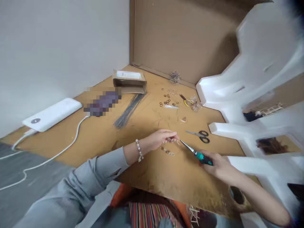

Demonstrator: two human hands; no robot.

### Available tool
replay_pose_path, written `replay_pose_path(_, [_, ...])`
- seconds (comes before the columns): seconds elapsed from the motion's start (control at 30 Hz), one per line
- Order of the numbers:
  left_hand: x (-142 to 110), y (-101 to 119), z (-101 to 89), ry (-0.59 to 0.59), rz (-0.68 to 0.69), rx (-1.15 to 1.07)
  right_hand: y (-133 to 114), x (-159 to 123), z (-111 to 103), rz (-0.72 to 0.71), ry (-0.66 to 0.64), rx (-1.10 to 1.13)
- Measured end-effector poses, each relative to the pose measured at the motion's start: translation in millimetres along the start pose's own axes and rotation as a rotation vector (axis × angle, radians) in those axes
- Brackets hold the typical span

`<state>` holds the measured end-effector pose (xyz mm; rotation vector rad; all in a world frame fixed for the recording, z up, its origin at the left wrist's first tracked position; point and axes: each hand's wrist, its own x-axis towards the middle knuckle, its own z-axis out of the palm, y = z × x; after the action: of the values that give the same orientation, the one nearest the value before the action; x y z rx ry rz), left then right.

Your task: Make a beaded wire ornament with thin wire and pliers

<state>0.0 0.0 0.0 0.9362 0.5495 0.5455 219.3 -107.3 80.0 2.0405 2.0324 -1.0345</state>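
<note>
On my feed the left hand [162,137] is above the middle of the counter [185,180], its grip pinching a beaded wire piece [173,140]. To the right, I have the right hand [216,163] with its grip wrapped around the handle of a slim-nosed tool [198,155]; its tip points at the piece, though I can't tell whether they touch. Scissors [203,137] lie just beyond the tool. Farther left, I see a wire bundle [129,111] reaching toward an open box [130,87].
</note>
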Motion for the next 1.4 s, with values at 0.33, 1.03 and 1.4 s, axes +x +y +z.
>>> replay_pose_path(0.33, [5.2,-8.2,-3.9,-0.007,0.073,0.019,7.4,3.1,6.1,-0.058,-0.018,0.032])
replay_pose_path(1.03, [-0.7,1.4,-2.4,-0.050,-0.044,0.051,28.9,-4.2,33.0,-0.020,0.060,0.137])
replay_pose_path(1.4, [4.2,-6.7,-5.8,0.010,-0.064,0.086,44.6,-6.3,54.7,0.009,0.173,0.121])
